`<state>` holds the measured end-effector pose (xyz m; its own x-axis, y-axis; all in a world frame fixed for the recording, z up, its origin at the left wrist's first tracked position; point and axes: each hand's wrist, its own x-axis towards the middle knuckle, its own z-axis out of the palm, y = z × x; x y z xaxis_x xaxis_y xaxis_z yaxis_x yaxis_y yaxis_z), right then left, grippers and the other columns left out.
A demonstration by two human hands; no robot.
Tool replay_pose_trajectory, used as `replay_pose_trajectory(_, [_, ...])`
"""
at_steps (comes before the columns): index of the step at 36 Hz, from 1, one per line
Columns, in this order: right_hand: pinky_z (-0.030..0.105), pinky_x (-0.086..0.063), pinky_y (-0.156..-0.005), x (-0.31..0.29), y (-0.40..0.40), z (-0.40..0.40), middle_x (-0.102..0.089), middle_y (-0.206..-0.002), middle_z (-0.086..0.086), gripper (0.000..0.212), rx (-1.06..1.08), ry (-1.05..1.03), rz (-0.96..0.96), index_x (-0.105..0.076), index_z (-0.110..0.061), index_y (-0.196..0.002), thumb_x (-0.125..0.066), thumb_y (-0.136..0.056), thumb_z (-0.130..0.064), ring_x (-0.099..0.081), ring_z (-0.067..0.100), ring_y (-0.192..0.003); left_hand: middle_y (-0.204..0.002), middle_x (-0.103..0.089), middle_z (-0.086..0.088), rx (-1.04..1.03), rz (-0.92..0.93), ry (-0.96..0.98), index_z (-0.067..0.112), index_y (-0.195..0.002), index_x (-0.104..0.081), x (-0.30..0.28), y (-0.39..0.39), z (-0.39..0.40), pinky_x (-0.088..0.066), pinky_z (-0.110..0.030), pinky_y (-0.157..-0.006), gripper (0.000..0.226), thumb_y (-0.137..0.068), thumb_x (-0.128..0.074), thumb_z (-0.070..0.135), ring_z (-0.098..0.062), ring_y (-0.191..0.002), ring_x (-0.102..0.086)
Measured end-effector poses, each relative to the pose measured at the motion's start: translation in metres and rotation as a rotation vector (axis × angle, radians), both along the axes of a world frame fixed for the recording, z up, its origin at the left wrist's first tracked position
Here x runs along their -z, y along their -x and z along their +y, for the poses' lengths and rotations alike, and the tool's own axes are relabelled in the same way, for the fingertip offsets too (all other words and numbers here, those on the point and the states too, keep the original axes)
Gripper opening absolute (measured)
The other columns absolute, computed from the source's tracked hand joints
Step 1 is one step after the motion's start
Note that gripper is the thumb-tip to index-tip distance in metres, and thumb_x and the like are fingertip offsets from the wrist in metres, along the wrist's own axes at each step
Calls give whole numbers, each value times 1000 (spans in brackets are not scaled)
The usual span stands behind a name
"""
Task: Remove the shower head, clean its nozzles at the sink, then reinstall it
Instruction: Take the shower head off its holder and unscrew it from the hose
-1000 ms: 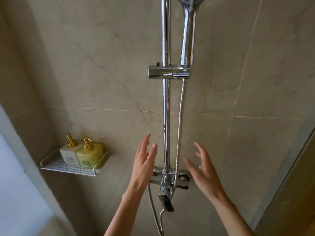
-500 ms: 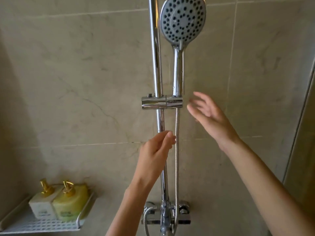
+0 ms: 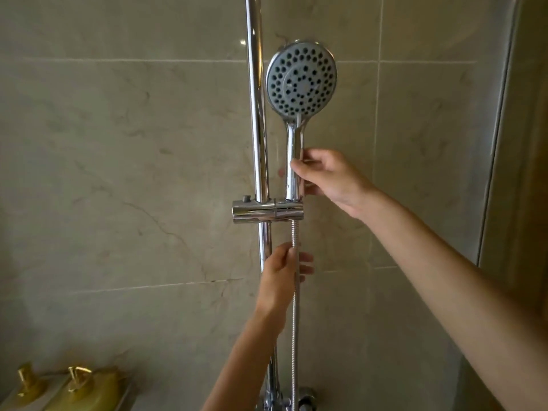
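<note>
One round grey-faced chrome shower head [image 3: 301, 79], one ribbed metal hose [image 3: 295, 321], one chrome riser rail [image 3: 257, 114], two gold-pump soap bottles [image 3: 86, 390], two hands [image 3: 329, 179].

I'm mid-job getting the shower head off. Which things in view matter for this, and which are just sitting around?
In the job:
shower head, handle gripped by the right hand
hose, held by the left hand
holder on the rail

Just there:
two pump bottles, bottom left
tap fittings at the bottom edge
</note>
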<state>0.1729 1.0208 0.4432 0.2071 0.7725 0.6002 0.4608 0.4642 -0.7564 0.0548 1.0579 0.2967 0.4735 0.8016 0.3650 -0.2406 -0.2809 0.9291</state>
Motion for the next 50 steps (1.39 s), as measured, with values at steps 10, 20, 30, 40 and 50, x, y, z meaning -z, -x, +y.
replay_pose_trajectory(10, [35, -46, -62, -4, 5, 5, -61, -87, 15, 10, -44, -18, 77, -63, -10, -95, -57, -98, -4, -49, 27, -66, -72, -55, -5, -31, -29, -34, 6, -97, -63, -3, -3, 2, -43, -21, -53, 24, -105, -41, 12, -17, -62, -50])
replay_pose_trajectory(20, [32, -49, -59, -26, 8, 5, -61, -117, 39, 9, 2, -53, 100, -65, -10, -95, -57, -99, -10, -56, 35, -86, -71, -58, -4, -8, -142, -16, 5, -96, -66, -22, -5, 3, -44, -25, -57, 25, -105, -44, 14, -14, -59, -49])
replay_pose_trajectory(30, [35, -53, -61, -30, 0, -5, -76, -92, 9, 11, -14, -60, 142, -64, -10, -98, -53, -101, -10, -57, 38, -89, -74, -58, -7, 40, -165, 41, 1, -104, -65, -29, -9, 4, -45, -28, -61, 28, -106, -42, 16, -15, -63, -50])
replay_pose_trajectory(40, [31, -55, -58, -22, -8, -22, -73, -98, 14, 11, 45, -56, 176, -62, -7, -100, -52, -102, -10, -72, 26, -84, -74, -59, -7, 118, -125, -1, 1, -102, -66, -21, -19, -8, -44, -22, -56, 26, -105, -43, 14, -11, -58, -51])
replay_pose_trajectory(50, [41, -52, -69, 16, -5, -37, -74, -95, 15, 10, 48, -16, 218, -62, -4, -104, -55, -101, -9, -71, 27, -84, -78, -60, -9, 225, -43, 2, 0, -109, -65, 13, -9, -23, -46, -16, -57, 27, -105, -43, 14, -12, -64, -55])
